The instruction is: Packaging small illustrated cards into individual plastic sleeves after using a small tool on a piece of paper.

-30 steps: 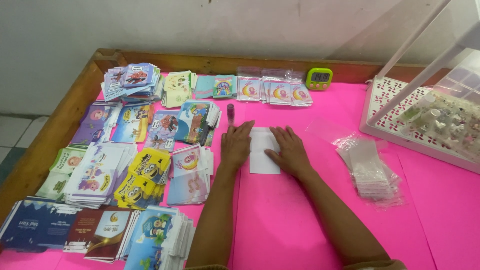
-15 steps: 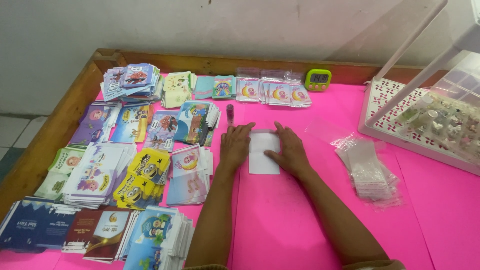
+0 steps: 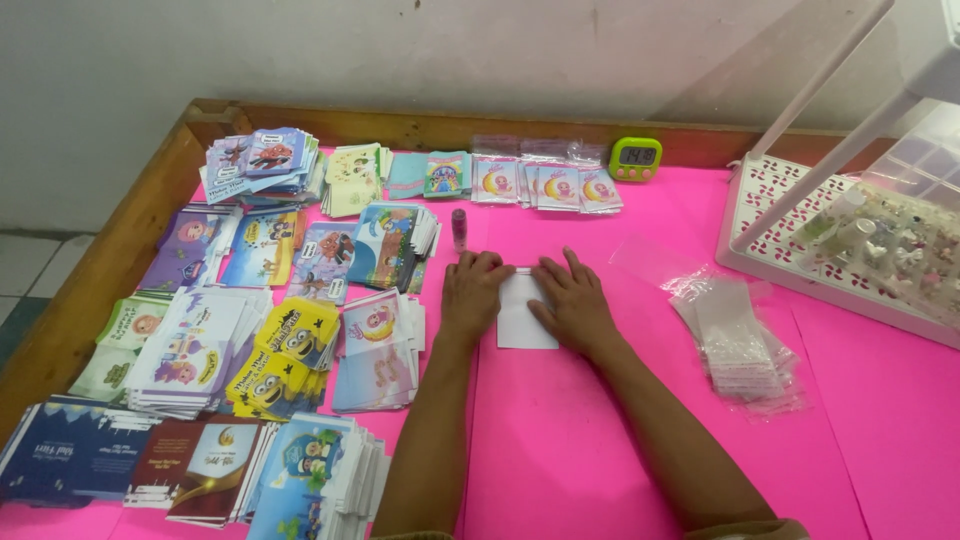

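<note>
Near the middle of the pink tabletop (image 3: 620, 440), both hands lie open and flat, left hand (image 3: 472, 292) and right hand (image 3: 572, 303) pressing the white paper (image 3: 522, 322); judging by this, even fingertip pressure along its edges should keep it square.

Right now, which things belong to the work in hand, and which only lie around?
In hand:
- left hand and right hand, pressing the white paper

Lying about:
- card stacks
- clear bags
- green timer
- white tray
- pink tube
</note>
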